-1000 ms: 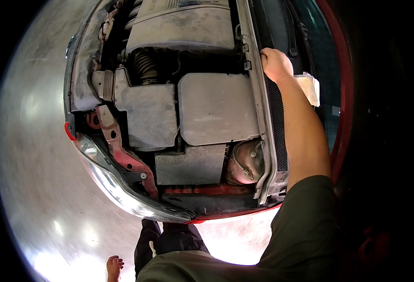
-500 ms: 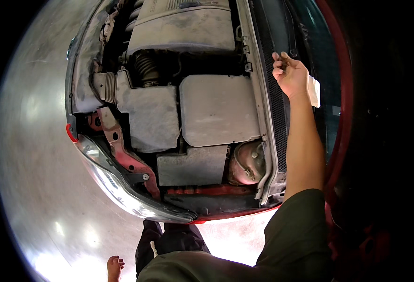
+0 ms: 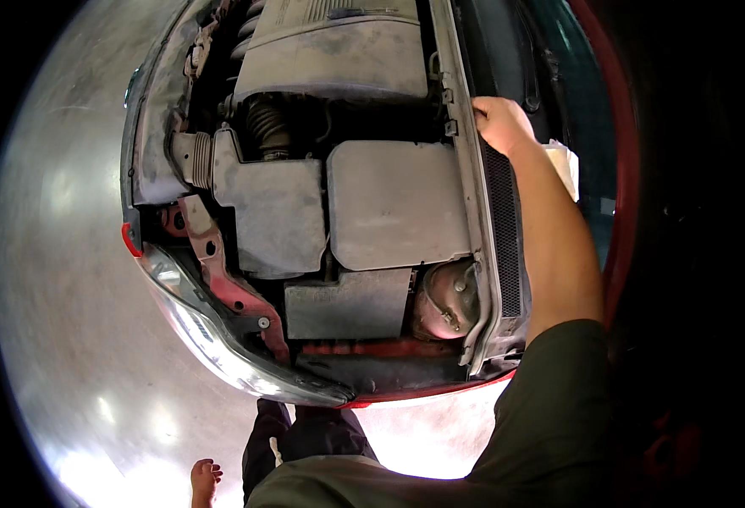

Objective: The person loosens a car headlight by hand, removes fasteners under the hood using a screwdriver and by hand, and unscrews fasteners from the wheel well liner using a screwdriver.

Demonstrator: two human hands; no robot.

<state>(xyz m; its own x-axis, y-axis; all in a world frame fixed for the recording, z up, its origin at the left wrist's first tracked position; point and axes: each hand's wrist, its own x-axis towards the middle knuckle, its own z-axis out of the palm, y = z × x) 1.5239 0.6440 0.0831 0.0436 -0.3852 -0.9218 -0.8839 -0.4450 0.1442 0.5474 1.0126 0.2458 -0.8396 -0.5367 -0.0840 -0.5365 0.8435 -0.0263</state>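
Right hand (image 3: pixel 505 123) curls at the cowl grille (image 3: pixel 501 229), along the rear edge of the engine bay (image 3: pixel 467 165), apparently for purchase; pinching cannot be told. Left hand (image 3: pixel 206 477) hangs empty, loosely spread.

Floor (image 3: pixel 76 279) glares white near bottom; headlight (image 3: pixel 207 347) glints; right side near-black; fisheye bends straight edges.

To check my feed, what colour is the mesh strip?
The mesh strip is black; head view.

The right hand (image 3: pixel 503 125) curls its fingers (image 3: pixel 483 106); the left hand (image 3: pixel 206 480) hangs.
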